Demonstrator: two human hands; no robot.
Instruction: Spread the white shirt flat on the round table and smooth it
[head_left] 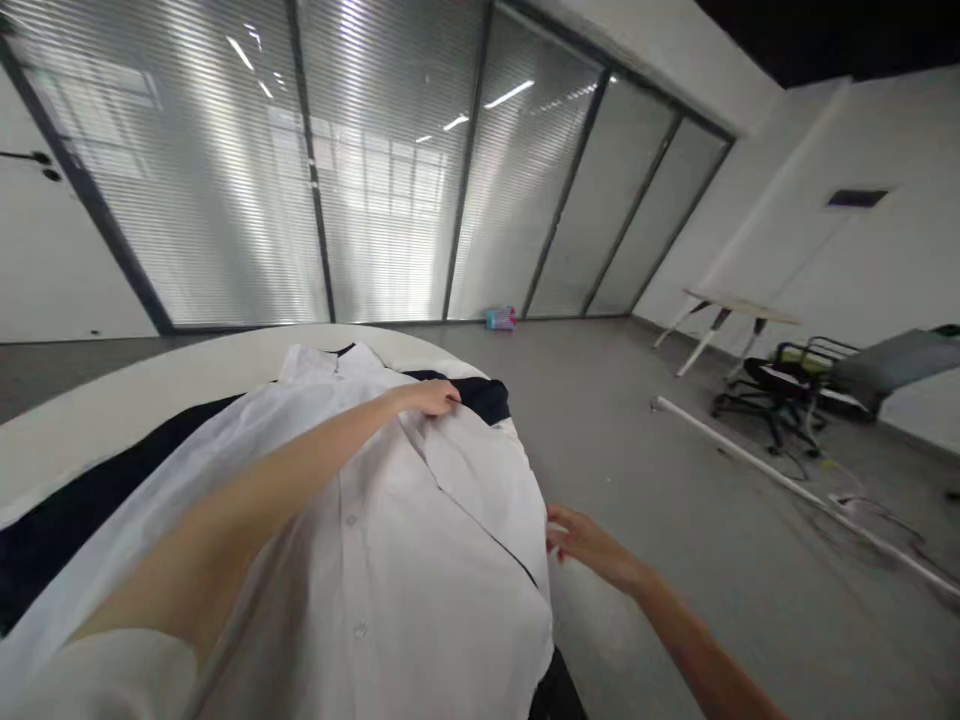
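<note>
A white button-up shirt [420, 540] lies spread over a dark garment [75, 500] on a round white table [112, 400]. My left hand [431, 398] reaches across the shirt, its fingers closed on a fold of fabric near the shoulder. At the table's right edge my right hand [581, 540] pinches the shirt's side edge. The collar [330, 360] points away from me.
Grey floor lies to the right of the table. Farther right are a long white pole [787, 480], cables, a black office chair [780, 395] and a small tilted table [735, 315]. Glass walls with blinds stand behind. A small coloured pack [501, 318] sits on the floor.
</note>
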